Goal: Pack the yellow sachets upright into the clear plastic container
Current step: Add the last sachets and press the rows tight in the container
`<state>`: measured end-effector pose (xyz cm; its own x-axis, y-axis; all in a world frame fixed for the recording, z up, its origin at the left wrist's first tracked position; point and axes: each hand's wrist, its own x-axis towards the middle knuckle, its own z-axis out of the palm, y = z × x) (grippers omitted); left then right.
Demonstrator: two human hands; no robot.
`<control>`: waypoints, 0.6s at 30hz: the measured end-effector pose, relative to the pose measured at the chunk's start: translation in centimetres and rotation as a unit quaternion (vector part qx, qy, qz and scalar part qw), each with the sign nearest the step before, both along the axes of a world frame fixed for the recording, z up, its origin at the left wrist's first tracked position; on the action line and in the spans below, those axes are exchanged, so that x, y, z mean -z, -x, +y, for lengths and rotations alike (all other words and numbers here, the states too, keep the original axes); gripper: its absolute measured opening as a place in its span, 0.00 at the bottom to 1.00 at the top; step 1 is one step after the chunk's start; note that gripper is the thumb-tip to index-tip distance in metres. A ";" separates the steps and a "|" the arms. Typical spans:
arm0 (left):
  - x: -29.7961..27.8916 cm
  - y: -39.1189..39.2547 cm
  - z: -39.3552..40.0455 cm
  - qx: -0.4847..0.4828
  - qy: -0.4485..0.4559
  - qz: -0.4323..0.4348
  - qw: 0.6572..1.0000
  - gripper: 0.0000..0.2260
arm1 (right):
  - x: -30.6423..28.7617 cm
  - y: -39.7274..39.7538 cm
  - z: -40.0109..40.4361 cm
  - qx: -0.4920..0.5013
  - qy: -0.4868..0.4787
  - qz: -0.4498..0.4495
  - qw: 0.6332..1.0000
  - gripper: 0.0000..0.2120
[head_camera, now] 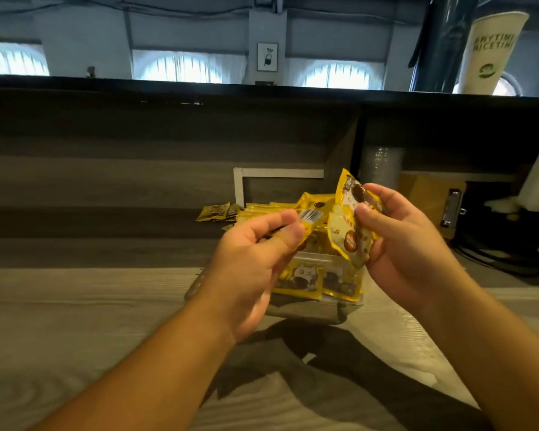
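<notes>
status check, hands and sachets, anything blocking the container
Left hand pinches a sachet; right hand grips another sachet. Both above the clear container, sachets already upright inside. Nothing blocking.

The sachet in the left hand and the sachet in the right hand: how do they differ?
The left hand pinches its sachet lying nearly flat, barcode side showing. The right hand pinches its sachet standing nearly upright, printed picture side showing, and it looks crumpled. Both are yellow and held above the clear plastic container.
</notes>
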<state>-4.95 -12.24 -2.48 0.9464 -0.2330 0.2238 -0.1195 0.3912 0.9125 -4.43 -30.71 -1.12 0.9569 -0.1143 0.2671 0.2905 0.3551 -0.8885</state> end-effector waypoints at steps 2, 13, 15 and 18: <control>0.3 0.3 -0.2 0.039 -0.043 -0.036 0.998 0.24 | -0.2 0.0 -0.3 -0.021 -0.020 -0.009 1.000 0.15; 0.2 0.7 -0.2 0.161 0.073 0.097 0.979 0.29 | -0.4 0.5 -0.5 -0.112 0.014 -0.049 0.992 0.24; 0.1 1.0 -0.5 0.171 0.050 0.088 0.980 0.31 | -0.3 0.8 -0.1 -0.124 0.040 -0.049 0.990 0.21; 0.2 1.1 -0.7 0.148 0.058 0.134 0.978 0.27 | -0.3 1.0 0.1 -0.132 0.038 -0.050 0.989 0.20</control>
